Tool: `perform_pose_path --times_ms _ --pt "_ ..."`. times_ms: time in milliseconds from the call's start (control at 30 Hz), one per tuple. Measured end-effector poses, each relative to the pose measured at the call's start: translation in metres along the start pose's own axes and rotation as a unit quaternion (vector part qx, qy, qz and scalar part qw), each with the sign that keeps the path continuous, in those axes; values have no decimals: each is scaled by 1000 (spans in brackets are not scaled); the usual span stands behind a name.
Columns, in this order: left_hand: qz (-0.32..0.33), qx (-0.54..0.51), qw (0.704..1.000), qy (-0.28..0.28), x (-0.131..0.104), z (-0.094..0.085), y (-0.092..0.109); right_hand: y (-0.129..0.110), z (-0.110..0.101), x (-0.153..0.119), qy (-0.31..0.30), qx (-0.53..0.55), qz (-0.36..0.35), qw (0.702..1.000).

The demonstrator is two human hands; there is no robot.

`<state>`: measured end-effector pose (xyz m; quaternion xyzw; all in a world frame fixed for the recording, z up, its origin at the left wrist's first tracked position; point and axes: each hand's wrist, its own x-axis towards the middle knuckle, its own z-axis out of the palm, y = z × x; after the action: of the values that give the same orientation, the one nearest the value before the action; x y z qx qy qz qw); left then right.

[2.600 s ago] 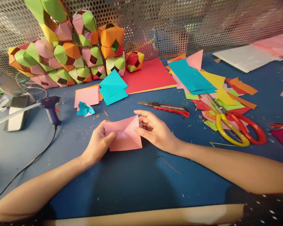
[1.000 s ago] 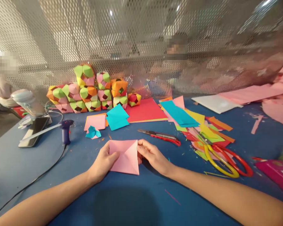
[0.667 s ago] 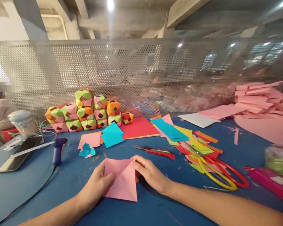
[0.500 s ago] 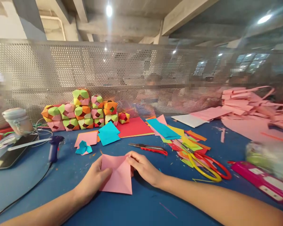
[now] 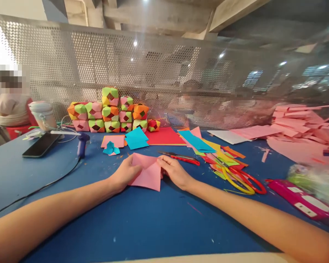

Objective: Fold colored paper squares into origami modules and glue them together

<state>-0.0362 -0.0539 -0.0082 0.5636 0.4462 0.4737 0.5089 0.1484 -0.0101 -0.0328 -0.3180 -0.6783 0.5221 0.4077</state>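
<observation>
Hands [image 5: 126,170] [image 5: 177,173] holding pink paper [image 5: 148,174], left edge mostly hidden, plastic bag [image 5: 318,185] cropped

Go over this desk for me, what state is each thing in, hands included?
Pink sheet: creased, bent, held up
Left hand: closed on its left side
Right hand: pinching its upper right corner
Utility knife: lying down, blade apparently out
Scissors: lying on paper scraps, blade gap unclear
Glue gun: white stick protruding behind
Phone: lying flat, screen dark
Cup: upright, lidded
Paper balls: mostly stacked
Small blue piece: folded
</observation>
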Motion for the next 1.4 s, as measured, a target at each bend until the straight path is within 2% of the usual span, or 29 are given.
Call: perform_pose_path --times_ms 133,233,433,633,900,1067,1233,1400 --pt "37 44 998 18 3 2 -7 3 0 -5 10 6 17 1000" --pt "32 61 997 27 6 1 -14 5 -1 -7 32 -40 17 999" --pt "29 75 996 25 8 1 -20 6 -1 -9 46 -34 28 998" --pt "27 71 997 8 9 1 -18 2 2 -10 51 -6 35 998" --pt "19 12 1000 13 11 -1 -12 -2 -3 -10 23 7 0 1000" --pt "16 -26 1000 -9 9 -1 -10 -7 -3 -12 9 9 -10 1000" --pt "2 -33 999 -36 7 0 -5 -10 -3 -11 30 -8 -15 999" --pt "-22 -53 998 -30 6 0 -3 -14 1 -13 46 -29 -5 998"
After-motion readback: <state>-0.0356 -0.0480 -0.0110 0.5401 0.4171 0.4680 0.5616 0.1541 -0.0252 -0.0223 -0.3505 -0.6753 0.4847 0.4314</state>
